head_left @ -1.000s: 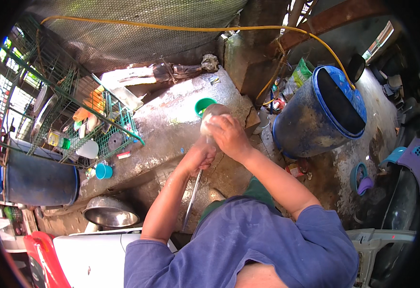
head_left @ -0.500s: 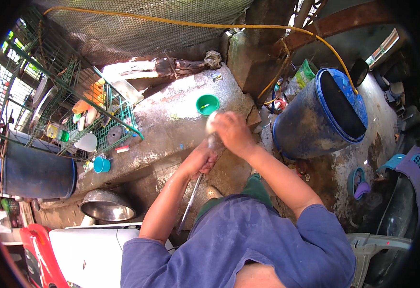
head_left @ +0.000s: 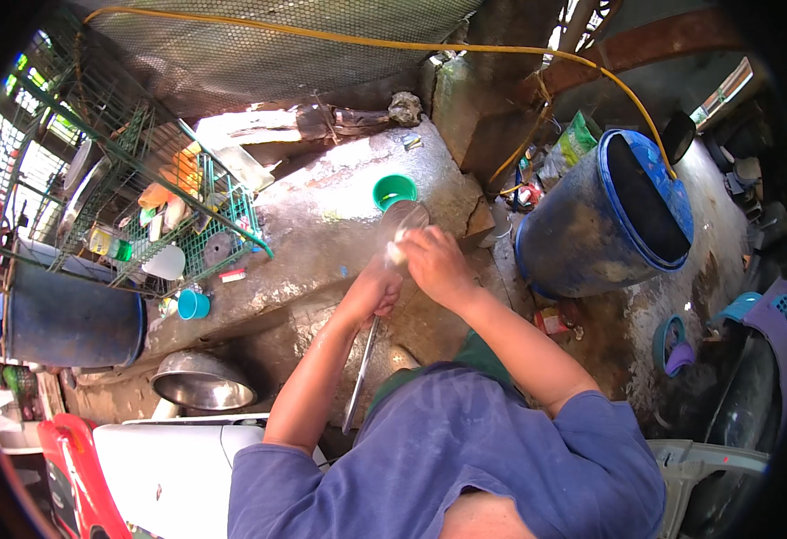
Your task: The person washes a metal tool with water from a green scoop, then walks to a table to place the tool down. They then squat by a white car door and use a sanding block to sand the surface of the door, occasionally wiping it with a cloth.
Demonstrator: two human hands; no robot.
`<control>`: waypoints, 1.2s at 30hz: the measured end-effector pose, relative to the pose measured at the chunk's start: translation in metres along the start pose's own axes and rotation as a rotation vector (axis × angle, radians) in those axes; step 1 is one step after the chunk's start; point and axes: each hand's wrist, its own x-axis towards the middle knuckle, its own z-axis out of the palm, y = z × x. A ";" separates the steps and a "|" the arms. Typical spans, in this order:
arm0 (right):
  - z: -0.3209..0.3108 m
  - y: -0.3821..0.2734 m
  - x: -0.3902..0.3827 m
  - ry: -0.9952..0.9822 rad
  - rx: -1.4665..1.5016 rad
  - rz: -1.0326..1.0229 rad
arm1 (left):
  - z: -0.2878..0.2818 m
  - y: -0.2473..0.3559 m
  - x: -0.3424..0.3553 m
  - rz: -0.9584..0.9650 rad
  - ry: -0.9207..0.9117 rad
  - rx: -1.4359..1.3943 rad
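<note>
My left hand (head_left: 375, 293) is closed round a long-handled metal utensil (head_left: 358, 382). Its shaft runs down toward my body, and its broad, rounded head (head_left: 405, 216) shows past my hands; the exact kind is not clear. Against the utensil, just above my left hand, my right hand (head_left: 436, 270) pinches a small whitish-yellow scrubbing pad (head_left: 397, 255), slightly blurred. Close beyond the head stands a small green bowl (head_left: 395, 186) with something yellowish inside.
On the left are a green wire rack (head_left: 225, 220) with dishes, a teal cup (head_left: 193, 304) and a metal basin (head_left: 203, 384). A blue drum (head_left: 564, 225) stands at right, with a yellow hose (head_left: 349, 40) reaching it. Behind the ledge lies a log (head_left: 295, 124).
My right hand has come down along the utensil toward my left hand, uncovering the rounded head. The pad moved with it. My left hand keeps its hold.
</note>
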 end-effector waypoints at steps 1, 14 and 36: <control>0.004 -0.004 0.002 -0.038 0.059 -0.036 | -0.005 -0.001 -0.003 -0.023 0.018 -0.007; 0.080 0.046 -0.086 -0.227 2.037 1.312 | -0.146 -0.073 -0.081 0.113 0.531 0.188; 0.402 -0.263 0.319 -0.484 0.758 -0.276 | -0.090 -0.448 -0.156 -0.623 1.255 -0.214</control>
